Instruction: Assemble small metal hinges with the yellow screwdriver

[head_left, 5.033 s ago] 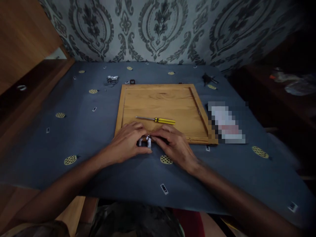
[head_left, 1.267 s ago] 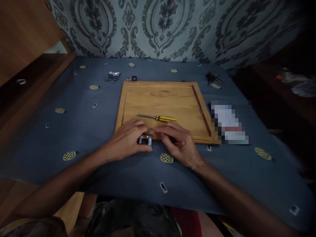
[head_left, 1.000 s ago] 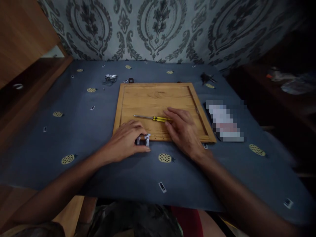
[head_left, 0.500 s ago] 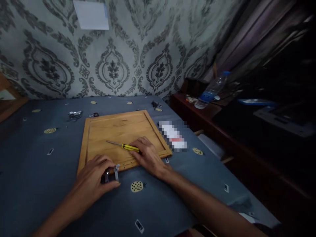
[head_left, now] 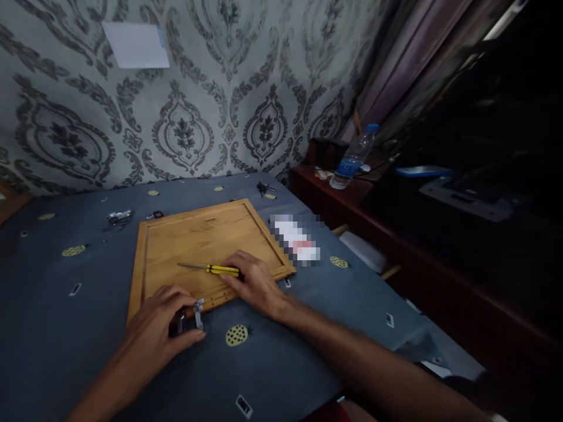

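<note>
A framed wooden panel (head_left: 193, 240) lies flat on a blue patterned cloth (head_left: 88, 351). At its near edge my left hand (head_left: 153, 328) is closed on a small metal hinge (head_left: 196, 310) held against the panel's rim. On the panel lies a yellow-handled screwdriver (head_left: 211, 269), its shaft pointing left. My right hand (head_left: 253, 281) rests over the handle's right end, fingers curled onto it.
More metal hardware (head_left: 118, 217) lies at the far left of the cloth, a dark tool (head_left: 264, 188) at the far right. A blurred packet (head_left: 295, 239) sits beside the panel. On the dark shelf to the right stands a plastic bottle (head_left: 352, 161).
My right hand left the hinge and went onto the screwdriver handle on the panel. The view swung up and right, showing the shelf and bottle. My left hand stayed on the hinge.
</note>
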Demonstrator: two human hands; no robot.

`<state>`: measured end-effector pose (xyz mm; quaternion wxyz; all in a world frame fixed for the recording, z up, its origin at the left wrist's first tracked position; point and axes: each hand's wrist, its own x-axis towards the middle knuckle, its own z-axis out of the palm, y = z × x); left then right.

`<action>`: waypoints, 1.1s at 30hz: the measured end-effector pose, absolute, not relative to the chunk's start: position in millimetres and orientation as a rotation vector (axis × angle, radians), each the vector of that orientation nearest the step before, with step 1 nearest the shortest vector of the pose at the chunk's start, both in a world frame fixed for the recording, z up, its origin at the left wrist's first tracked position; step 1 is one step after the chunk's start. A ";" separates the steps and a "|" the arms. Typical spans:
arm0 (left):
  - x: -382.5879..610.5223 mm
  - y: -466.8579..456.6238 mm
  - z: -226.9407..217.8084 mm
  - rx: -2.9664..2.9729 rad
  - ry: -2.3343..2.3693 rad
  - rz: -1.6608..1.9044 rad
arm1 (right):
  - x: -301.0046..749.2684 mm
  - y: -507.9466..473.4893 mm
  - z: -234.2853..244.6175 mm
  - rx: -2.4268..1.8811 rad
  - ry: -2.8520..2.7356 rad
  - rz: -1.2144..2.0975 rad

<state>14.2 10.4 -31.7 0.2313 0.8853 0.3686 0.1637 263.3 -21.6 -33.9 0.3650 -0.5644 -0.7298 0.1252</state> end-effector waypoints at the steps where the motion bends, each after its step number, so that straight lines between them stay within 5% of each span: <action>1: 14.1 10.7 -31.7 2.435 1.011 0.449 | 262.6 -20.3 -34.7 -1.459 -1.908 0.308; 13: 14.4 9.8 -30.4 2.396 0.992 0.454 | 391.4 -25.3 -26.3 -2.120 -1.472 -0.160; 25: 13.9 11.2 -32.8 2.406 0.993 0.474 | 402.3 -29.3 -42.3 -2.231 -1.327 -0.043; 33: 13.7 10.9 -33.4 2.399 1.001 0.471 | 435.1 -22.3 -40.7 -1.957 -1.074 0.349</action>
